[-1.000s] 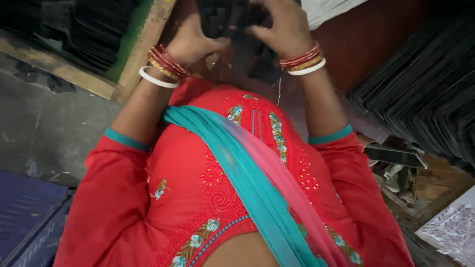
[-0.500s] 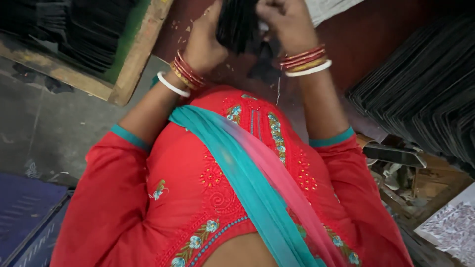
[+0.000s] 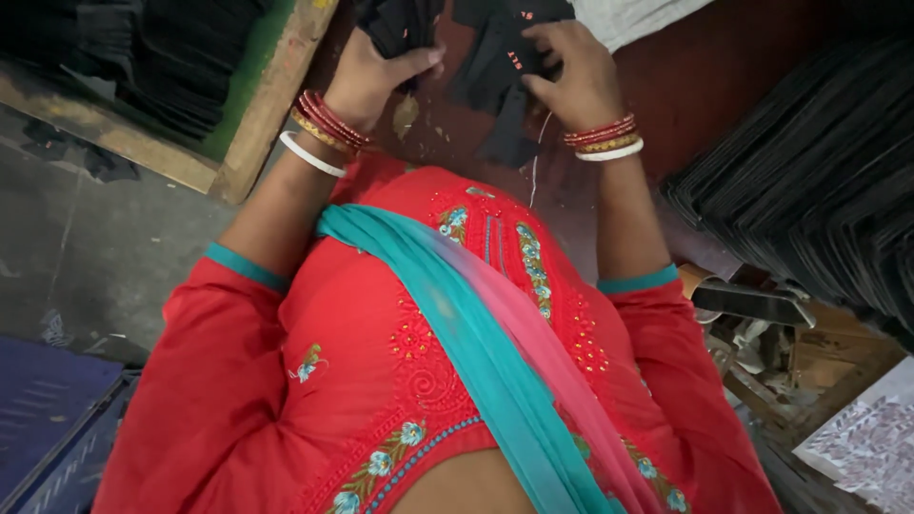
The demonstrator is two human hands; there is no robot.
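Observation:
My left hand (image 3: 373,74) grips a bunch of black fabric pieces (image 3: 400,24) at the top of the view, fingers closed around them. My right hand (image 3: 569,78) rests on another black fabric piece (image 3: 500,86) that lies on the dark red work surface (image 3: 724,105), fingers pinching its edge. Both wrists carry red, gold and white bangles. A red embroidered top with a teal and pink scarf fills the lower half of the view and hides whatever is below the hands.
A tall stack of black sheets (image 3: 819,190) lies at the right. A wooden-edged green tray (image 3: 257,105) with more black pieces sits at the upper left. A blue crate (image 3: 48,428) stands at the lower left, over grey floor. Metal tools (image 3: 752,314) lie at the right.
The hands have moved apart: my left hand has pulled a bunch of black pieces to the left, while my right hand stays on the piece on the surface.

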